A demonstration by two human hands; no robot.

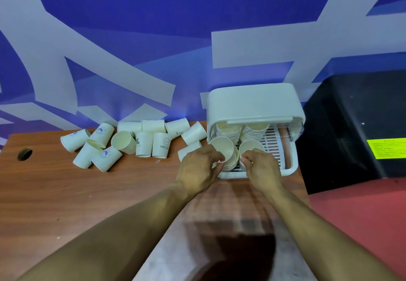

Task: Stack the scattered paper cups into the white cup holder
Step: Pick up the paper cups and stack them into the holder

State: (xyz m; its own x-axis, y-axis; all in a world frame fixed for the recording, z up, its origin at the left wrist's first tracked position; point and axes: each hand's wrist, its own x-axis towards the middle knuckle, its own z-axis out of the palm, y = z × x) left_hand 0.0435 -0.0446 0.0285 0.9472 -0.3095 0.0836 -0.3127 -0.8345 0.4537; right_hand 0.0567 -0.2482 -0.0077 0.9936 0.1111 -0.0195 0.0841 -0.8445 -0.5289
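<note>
The white cup holder [254, 103] stands at the table's back right, lid raised, its slotted tray [274, 146] pulled forward. Two tall stacks of paper cups [228, 130] lean at the tray's back. My left hand [197, 168] grips a cup [223, 149] at the top of a short stack on the tray's front left. Beside it, my right hand [261, 168] pinches the rim of another cup [250, 146] on the tray. Several loose paper cups [123, 141] lie scattered on the wooden table [66, 193] to the left, some upright, some tipped over.
A blue and white wall runs right behind the table. A round cable hole [24, 153] sits near the table's left edge. A black box with a yellow label [386, 149] stands right of the holder, over a red floor [362, 210].
</note>
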